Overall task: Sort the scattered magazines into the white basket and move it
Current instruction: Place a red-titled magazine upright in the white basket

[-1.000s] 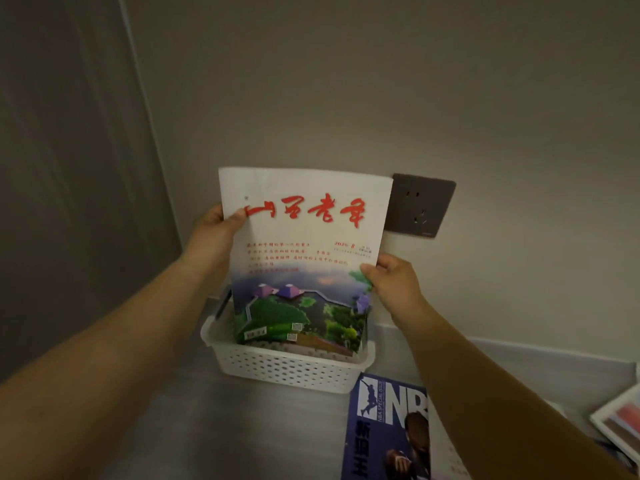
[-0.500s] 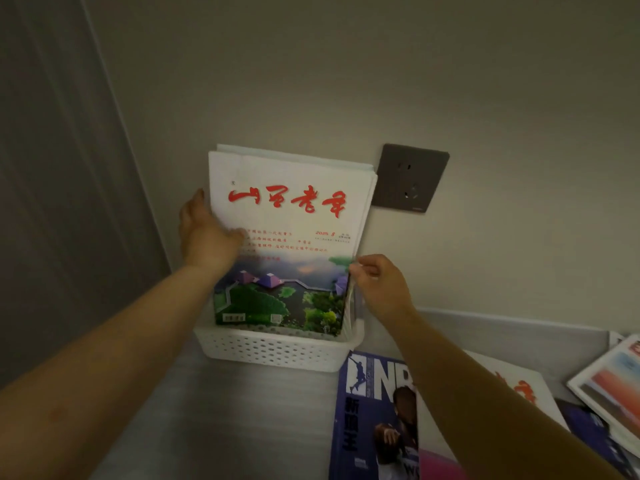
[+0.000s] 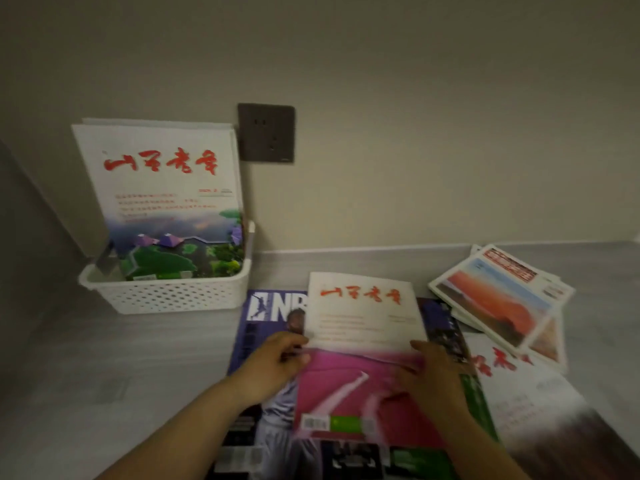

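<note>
The white basket [image 3: 166,295] stands at the back left against the wall. A white magazine with red lettering and a green landscape [image 3: 162,199] stands upright in it, with more behind it. On the table lies a second white-and-pink magazine with red lettering [image 3: 363,320], on top of a blue NBA magazine [image 3: 266,308]. My left hand [image 3: 273,365] grips its left edge and my right hand [image 3: 433,375] grips its right edge. The picture is blurred around my hands.
A fanned pile of magazines with an orange sunset cover [image 3: 498,299] lies at the right, and another white one with red lettering [image 3: 526,393] at the near right. A dark wall socket [image 3: 266,132] sits above the basket's right end. A grey panel closes the left side.
Both hands let go of the landscape magazine, which now stands in the basket, and came down to the pink magazine on the table. My view swung right and down.
</note>
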Action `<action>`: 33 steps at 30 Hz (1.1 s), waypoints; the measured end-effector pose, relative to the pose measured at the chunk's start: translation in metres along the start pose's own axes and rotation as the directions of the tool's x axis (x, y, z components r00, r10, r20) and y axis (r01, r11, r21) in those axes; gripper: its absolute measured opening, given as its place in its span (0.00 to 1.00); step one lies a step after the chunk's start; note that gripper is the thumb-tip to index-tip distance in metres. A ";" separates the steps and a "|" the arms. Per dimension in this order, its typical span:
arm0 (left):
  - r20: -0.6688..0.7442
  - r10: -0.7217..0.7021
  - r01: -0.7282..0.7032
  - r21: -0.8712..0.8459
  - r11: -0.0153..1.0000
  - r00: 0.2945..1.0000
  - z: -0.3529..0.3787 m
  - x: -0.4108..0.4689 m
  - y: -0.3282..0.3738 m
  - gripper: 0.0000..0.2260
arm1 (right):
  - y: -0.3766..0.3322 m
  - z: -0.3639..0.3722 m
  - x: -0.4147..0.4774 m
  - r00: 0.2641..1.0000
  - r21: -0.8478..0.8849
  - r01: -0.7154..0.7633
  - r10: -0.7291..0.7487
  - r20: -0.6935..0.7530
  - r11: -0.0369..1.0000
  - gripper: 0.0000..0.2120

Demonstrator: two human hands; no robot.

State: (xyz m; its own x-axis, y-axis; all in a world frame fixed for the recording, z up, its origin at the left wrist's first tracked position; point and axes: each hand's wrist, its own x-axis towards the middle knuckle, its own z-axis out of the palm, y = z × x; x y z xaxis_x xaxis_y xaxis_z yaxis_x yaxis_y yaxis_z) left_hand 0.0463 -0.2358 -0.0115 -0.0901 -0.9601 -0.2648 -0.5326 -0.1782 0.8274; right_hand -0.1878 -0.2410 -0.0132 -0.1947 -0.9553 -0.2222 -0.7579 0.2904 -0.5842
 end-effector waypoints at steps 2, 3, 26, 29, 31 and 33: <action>0.029 -0.008 0.005 0.093 0.996 1.000 0.016 0.016 0.009 0.20 | 0.021 0.004 -0.015 0.999 -0.168 0.042 -0.037 0.037 0.985 0.35; -0.003 -0.009 0.009 0.110 0.994 1.000 0.020 0.024 0.014 0.21 | 0.027 0.007 -0.021 0.997 -0.211 0.056 -0.045 0.059 0.976 0.39; -0.217 -0.329 0.225 -0.397 0.890 0.919 0.026 0.080 0.067 0.10 | 0.060 0.006 -0.021 0.982 -0.150 0.153 -0.133 0.137 0.977 0.47; -0.245 -0.126 0.096 -0.132 0.987 0.961 0.033 0.073 0.079 0.16 | 0.060 0.002 -0.023 0.981 -0.109 0.151 -0.136 0.135 0.982 0.48; -0.310 -0.021 -0.005 -0.085 0.996 0.951 0.033 0.066 0.087 0.16 | 0.059 0.000 -0.024 0.984 -0.014 0.142 -0.139 0.109 0.990 0.48; -0.353 0.046 -0.092 -0.114 0.989 0.934 0.027 0.054 0.097 0.16 | 0.054 -0.005 -0.025 0.989 0.213 0.105 -0.125 0.082 0.971 0.44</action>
State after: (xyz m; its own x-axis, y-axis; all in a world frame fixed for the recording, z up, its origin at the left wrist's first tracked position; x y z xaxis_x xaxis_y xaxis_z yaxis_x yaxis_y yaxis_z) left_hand -0.0332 -0.2992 0.0411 0.1886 -0.9815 -0.0340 -0.4226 -0.1124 0.8993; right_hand -0.2268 -0.2015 -0.0350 -0.0467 -0.9763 -0.2113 -0.6237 0.1937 -0.7573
